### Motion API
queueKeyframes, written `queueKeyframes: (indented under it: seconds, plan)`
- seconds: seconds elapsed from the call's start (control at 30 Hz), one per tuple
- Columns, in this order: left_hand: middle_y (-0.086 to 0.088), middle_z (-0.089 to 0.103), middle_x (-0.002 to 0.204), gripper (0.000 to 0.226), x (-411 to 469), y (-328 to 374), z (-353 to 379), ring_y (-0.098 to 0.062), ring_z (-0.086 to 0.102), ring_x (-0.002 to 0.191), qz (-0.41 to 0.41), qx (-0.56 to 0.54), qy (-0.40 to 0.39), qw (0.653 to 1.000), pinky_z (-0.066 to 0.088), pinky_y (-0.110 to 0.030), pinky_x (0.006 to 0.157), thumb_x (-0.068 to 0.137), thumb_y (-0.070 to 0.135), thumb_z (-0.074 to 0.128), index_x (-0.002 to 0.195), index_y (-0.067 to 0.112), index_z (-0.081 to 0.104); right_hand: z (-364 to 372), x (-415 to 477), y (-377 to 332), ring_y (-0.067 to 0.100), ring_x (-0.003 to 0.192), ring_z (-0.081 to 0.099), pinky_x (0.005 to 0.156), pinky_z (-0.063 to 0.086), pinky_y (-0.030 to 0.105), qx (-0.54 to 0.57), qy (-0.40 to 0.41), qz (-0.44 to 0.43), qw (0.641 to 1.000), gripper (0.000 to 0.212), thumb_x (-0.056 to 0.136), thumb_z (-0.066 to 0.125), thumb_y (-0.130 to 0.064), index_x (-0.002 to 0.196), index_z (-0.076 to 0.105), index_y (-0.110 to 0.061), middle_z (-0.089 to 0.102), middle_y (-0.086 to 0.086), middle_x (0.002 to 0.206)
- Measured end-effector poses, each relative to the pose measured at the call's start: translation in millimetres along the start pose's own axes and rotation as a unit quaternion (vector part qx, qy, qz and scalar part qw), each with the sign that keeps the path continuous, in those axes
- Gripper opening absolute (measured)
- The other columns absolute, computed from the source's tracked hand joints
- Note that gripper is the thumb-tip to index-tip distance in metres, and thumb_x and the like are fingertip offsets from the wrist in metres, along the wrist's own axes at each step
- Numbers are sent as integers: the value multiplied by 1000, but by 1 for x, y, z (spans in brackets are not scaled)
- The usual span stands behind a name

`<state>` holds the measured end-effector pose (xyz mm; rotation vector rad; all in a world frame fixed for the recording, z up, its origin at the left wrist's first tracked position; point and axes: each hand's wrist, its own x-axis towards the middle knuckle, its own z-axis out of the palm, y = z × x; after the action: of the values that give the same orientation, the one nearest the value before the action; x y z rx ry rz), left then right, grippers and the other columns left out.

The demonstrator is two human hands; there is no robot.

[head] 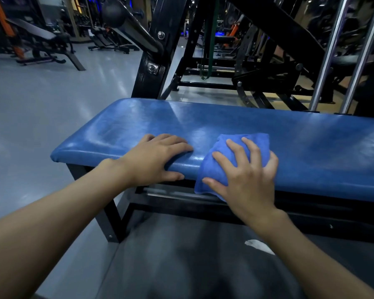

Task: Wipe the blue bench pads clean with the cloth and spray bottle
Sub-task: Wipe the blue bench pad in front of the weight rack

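Observation:
A long blue bench pad [257, 128] on a black frame runs across the middle of the head view. My right hand [246, 178] presses a folded blue cloth [220, 167] onto the pad's near edge, fingers spread over it; the cloth hangs a little over the front side. My left hand [153, 158] rests flat on the pad just left of the cloth, fingers on top and thumb on the front edge, holding nothing. No spray bottle is in view.
Black machine uprights [151, 67] and chrome rails [341, 55] stand close behind the pad. Grey floor [41, 108] spreads to the left, with other benches [41, 39] far back. A white scrap [259, 244] lies on the dark mat below.

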<state>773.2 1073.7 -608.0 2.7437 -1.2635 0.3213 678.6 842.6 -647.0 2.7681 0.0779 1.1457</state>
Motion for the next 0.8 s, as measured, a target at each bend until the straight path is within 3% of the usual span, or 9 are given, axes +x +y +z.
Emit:
queueKeyframes:
  seconds: [0.13,0.3,0.37,0.47,0.57,0.67,0.8]
  plan:
    - [14,47,135,73,5,4,-3,-14,46,126,1,-1,1,1000,37,-40,98,70,74,51,134,38,46,4,6,-5,34,128,51,94,35,57,21,28,-23,999,50,75,62,-67,111,67,-32,61,3,132]
    - [9,31,159,82,23,28,0,-10,27,146,30,-32,-9,999,25,-40,117,75,74,46,147,35,38,0,-18,44,33,130,50,90,37,54,2,36,-5,999,51,78,64,-66,115,67,-32,59,4,135]
    - [9,31,159,79,31,39,2,-8,25,146,42,-40,-21,998,22,-38,118,81,70,53,149,34,37,-2,-30,66,34,130,49,90,38,55,0,37,14,999,52,79,64,-67,116,69,-30,58,6,137]
    - [11,40,153,70,36,44,6,-8,32,141,48,-40,-10,998,26,-39,115,85,62,63,147,35,41,-4,-40,70,35,133,45,95,34,58,3,38,74,997,53,79,60,-66,114,69,-28,56,5,139]
    - [15,46,147,70,36,44,6,-5,37,138,41,-55,-4,998,31,-43,112,79,68,53,142,37,46,0,-33,35,32,135,40,99,27,63,4,49,134,990,49,79,58,-65,111,69,-30,54,1,140]
    - [14,55,137,62,37,48,2,-8,48,129,21,-106,1,994,36,-47,108,80,56,43,136,33,53,5,-23,16,32,134,44,101,26,64,12,69,128,989,44,83,58,-65,109,70,-31,57,1,138]
    - [12,60,123,49,42,51,1,-13,56,114,17,-120,20,992,43,-50,99,83,48,40,126,31,58,7,-33,43,32,132,47,101,28,61,23,104,109,988,45,87,58,-63,110,72,-27,58,4,136]
